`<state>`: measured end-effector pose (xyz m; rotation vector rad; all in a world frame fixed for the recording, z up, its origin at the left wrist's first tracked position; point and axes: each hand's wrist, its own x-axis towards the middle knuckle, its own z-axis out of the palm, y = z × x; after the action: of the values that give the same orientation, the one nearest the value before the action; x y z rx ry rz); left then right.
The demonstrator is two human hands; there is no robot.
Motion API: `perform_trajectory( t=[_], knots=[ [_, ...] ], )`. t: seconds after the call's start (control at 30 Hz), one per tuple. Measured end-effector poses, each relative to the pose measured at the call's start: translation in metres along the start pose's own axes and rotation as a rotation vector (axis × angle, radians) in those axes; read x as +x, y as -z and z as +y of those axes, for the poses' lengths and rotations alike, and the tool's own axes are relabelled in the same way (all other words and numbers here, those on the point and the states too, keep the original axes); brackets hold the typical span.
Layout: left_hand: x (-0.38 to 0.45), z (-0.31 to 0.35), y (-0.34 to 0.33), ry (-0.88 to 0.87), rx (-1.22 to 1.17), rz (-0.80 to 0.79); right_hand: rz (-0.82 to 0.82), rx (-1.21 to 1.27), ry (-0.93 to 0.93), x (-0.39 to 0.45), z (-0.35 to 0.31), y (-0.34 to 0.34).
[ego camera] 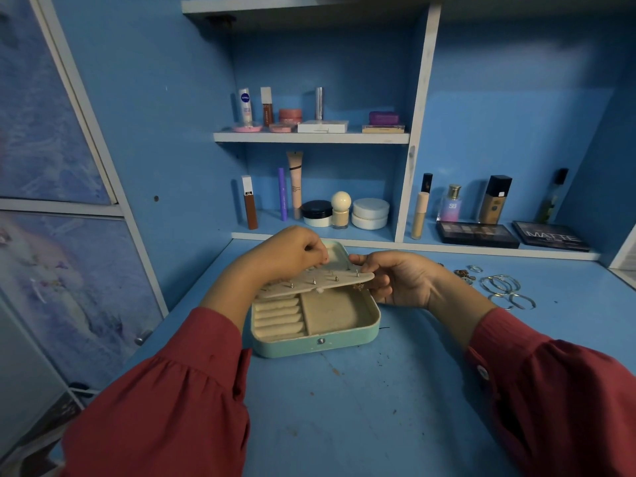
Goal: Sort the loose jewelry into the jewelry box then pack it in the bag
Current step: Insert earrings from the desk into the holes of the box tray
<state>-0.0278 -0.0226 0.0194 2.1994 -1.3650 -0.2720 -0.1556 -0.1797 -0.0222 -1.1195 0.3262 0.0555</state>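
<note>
A mint-green jewelry box [315,344] lies open on the blue desk. Inside it are cream ring rolls [277,316] at the left and a bare compartment [335,313] at the right. A cream earring panel [318,282] with several small studs poking through is lifted flat over the box. My right hand [395,278] grips the panel's right end, and a small gold earring [358,287] shows under that edge. My left hand [292,253] hovers over the panel's far side with fingers pinched together on something too small to make out. No bag is in view.
Loose silver hoops and bangles [502,287] and small rings [468,271] lie on the desk to the right. Cosmetics fill the shelves behind: jars [370,213], bottles [451,203], eyeshadow palettes [476,234]. A cupboard door [51,235] stands at the left.
</note>
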Motion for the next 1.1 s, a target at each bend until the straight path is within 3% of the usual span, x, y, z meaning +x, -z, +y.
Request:
perform_trajectory(
  t=[1.1],
  knots=[
    [0.0002,-0.0002,-0.0012,-0.044,0.016,-0.04,-0.011,0.018,0.006,0.0007,0.0006,0.0011]
  ],
)
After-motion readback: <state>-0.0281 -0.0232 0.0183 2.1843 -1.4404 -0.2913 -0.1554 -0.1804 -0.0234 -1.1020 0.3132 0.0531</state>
